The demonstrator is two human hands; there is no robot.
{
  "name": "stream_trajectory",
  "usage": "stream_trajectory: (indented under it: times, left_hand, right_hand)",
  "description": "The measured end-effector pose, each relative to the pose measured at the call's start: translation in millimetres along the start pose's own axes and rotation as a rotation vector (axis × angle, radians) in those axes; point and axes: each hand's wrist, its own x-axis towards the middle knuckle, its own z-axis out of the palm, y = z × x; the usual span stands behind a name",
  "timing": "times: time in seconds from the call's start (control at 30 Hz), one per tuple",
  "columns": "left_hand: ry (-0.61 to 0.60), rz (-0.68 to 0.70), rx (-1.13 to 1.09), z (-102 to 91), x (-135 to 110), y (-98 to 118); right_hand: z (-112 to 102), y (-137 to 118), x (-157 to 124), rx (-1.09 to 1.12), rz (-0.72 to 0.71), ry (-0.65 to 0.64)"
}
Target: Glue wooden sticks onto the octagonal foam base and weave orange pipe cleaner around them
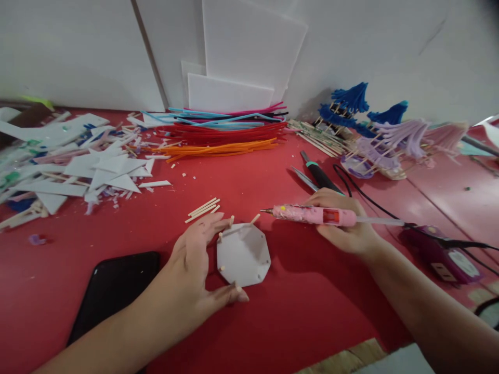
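I have the right hand [353, 238] gripping a glue gun [300, 214]; left of its nozzle [267, 211], the left hand [195, 259] curls around a white board [241, 254], hold unclear. Rightward, a purple box [427, 248] shows blurred markings.

We look at a handicraft workspace; whether it belongs to a workshop, a school or a home, we cannot tell. We read it from the red desk [315, 317], spread with craft supplies: coloured fuzzy stems [230, 134] in bundles, thin wooden sticks [202, 209] and a heap of white offcuts [117, 169]. We see a pink glue gun [296, 213], a dark-handled tool [323, 177] and a power strip [448, 257]. White sheets [253, 41] lean against the wall [390, 36], and small tiered-roof models [409, 135] stand at the right.
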Motion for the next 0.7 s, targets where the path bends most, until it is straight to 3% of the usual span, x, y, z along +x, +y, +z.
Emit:
stream_trajectory:
  times: [0.1, 0.23, 0.47, 0.63, 0.7]
  left_hand:
    - [-0.052, -0.005, -0.033, -1.3, -0.3, 0.7]
    - [-0.010, 0.060, -0.001, -4.4, 0.6, 2.6]
    - [-0.047, 0.016, -0.022, -8.5, 0.4, 3.7]
    - [0.032, -0.063, -0.199, -15.6, 2.0, 10.4]
    - [0.116, -0.124, -0.292, -19.3, 5.4, 14.1]
  right_hand:
    - [-5.3, 1.4, 1.5, 0.009, -0.044, -0.049]
    - [-8.0, 1.0, 2.7, 0.026, -0.064, -0.131]
    - [-5.8, -0.1, 4.0, -0.004, -0.080, -0.145]
    - [-10.0, 4.0, 2.1, 0.032, -0.083, -0.164]
    - [-12.3, 7.4, 0.6, 0.030, -0.069, -0.172]
